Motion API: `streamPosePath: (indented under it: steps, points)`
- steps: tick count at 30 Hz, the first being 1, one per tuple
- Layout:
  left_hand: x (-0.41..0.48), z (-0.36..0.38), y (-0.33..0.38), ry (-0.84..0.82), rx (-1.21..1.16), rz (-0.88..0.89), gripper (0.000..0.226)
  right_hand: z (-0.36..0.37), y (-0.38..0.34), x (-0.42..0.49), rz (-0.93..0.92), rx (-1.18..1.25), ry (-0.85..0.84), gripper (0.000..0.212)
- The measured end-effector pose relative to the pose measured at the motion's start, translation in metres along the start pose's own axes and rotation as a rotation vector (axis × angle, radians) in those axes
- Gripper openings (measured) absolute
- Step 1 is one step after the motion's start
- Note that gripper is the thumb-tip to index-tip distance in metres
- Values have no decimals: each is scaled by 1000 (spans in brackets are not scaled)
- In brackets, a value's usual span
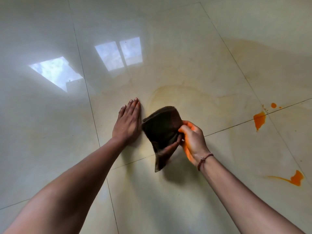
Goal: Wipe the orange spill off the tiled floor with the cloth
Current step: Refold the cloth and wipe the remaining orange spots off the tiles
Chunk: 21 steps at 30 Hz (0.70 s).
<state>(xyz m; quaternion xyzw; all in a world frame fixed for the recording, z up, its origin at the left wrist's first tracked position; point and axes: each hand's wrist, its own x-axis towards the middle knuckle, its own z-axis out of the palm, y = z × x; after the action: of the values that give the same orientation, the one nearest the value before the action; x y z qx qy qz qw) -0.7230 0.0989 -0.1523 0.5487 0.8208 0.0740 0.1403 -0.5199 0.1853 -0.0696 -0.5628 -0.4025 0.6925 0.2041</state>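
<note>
The dark brown cloth (161, 132) sits near the middle of the view, bunched and folded into a rough wedge with a fuzzy, towel-like nap; its broad rounded end points toward 12 o'clock and a narrow tail hangs toward 6 o'clock. It looks lifted a little off the floor, with a soft shadow spreading below it toward 5 o'clock. The right hand (192, 141) is closed around the cloth's right edge, thumb on top and fingers curled beneath, and its fingertips and the heel of the palm are stained bright orange. A thin reddish thread bracelet (205, 160) circles that wrist. The left hand (127, 122) lies flat and spread on the glossy cream tiled floor (50, 149), palm down, just beside the cloth at its 9 o'clock, holding nothing.

Vivid remains of the orange spill (259, 119) sit well apart at 3 o'clock from the cloth, straddling a grout line, with a small round drop just above. Another patch (296, 179) with a thin trailing streak lies toward 4 o'clock. Pale yellowish smears arc across the tile from 12 to 2 o'clock. Window reflections (119, 54) gleam toward 11 o'clock.
</note>
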Motion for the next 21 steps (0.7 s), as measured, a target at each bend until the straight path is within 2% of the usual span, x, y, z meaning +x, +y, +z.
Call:
streamPosePath:
  steps: [2, 3, 4, 6, 8, 9, 11, 13, 15, 18, 21]
  points:
    - [0, 0, 2, 50, -2, -11, 66, -14, 8, 17, -180, -466, 263, 15]
    - [0, 0, 2, 57, 4, -11, 64, -20, 10, 20, -268, -614, 351, 21]
    - [0, 0, 3, 62, 8, -8, 63, -23, 9, 21, -362, -691, 358, 28]
    - [1, 0, 1, 66, 8, 3, 63, -18, 16, 15, -536, -828, 223, 34]
    - [1, 0, 0, 59, 14, 2, 63, -2, 29, 5, -608, -1030, 23, 40]
    - [1, -1, 0, 59, 24, 3, 63, 7, 39, 3, -618, -1121, -25, 47]
    - [2, 0, 1, 51, 30, 7, 64, 21, 56, 6, -624, -1280, -14, 61]
    - [2, 2, 1, 49, 25, 3, 64, 27, 74, 8, -654, -1397, 30, 66]
    - [2, 2, 0, 53, 30, 0, 64, 26, 90, 5, -744, -1481, 1, 68]
    - [2, 1, 0, 52, -3, 9, 67, 30, 86, 23, -954, -1538, -186, 68]
    - [1, 2, 1, 106, -32, -19, 64, 59, 55, 75, -907, -1515, -171, 69]
